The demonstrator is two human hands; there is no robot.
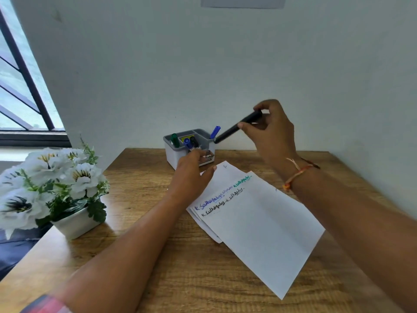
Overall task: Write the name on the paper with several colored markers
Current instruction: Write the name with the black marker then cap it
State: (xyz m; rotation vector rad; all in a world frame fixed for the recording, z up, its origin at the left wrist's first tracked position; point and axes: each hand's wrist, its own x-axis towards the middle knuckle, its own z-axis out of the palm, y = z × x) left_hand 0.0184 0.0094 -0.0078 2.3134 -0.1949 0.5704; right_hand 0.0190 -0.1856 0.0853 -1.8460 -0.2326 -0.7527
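Observation:
A stack of white paper (pixel 259 227) lies on the wooden table, with a name written in blue, green and black near its far left edge. My right hand (pixel 274 132) pinches a black marker (pixel 234 129) in the air, its far end pointing toward the grey organizer (pixel 172 154). That organizer holds a green marker (pixel 174 139), a blue marker (pixel 187 143), a black marker (pixel 194 141) and another blue marker (pixel 214 132). My left hand (pixel 191 175) rests flat at the paper's far corner, fingers straight, just in front of the organizer.
A white pot of white artificial flowers (pixel 52 188) stands at the table's left edge. The wall rises directly behind the organizer. A window with dark bars (pixel 20 86) is at the far left. The wooden table (pixel 180 279) shows bare wood near me.

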